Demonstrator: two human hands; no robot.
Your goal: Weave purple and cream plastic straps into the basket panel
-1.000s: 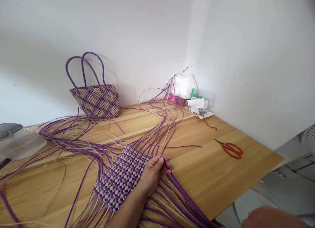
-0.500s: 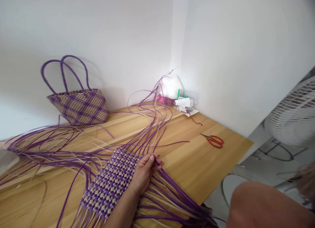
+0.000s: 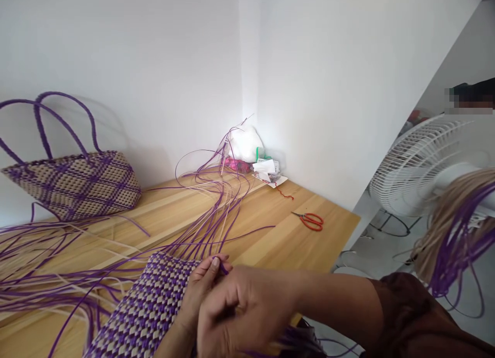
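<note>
A woven panel [image 3: 135, 306] in purple and beige checks lies on the table, with loose strands running out from its sides. At its right edge my left hand [image 3: 204, 278] pinches a purple strand [image 3: 223, 268] between thumb and fingers. My right hand [image 3: 247, 309] is in front of the left wrist and nearer the camera, its fingers curled inward. Whatever is in the right fingers is hidden. The right hand and forearm cover much of the strands at the panel's right side; a few purple strands show below the wrist.
A finished woven bag [image 3: 81, 185] with purple handles stands against the wall. Red-handled scissors [image 3: 311, 221] lie on the wooden table [image 3: 266, 260]. A white bag [image 3: 244, 144] and small packets [image 3: 266, 169] sit in the corner. At right are a fan [image 3: 402, 167] and hanging strands [image 3: 460, 229].
My right hand has come in from the lower right, over the panel's right side. My left hand keeps its pinch. The view has swung right, bringing more of the fan and hanging strands into sight.
</note>
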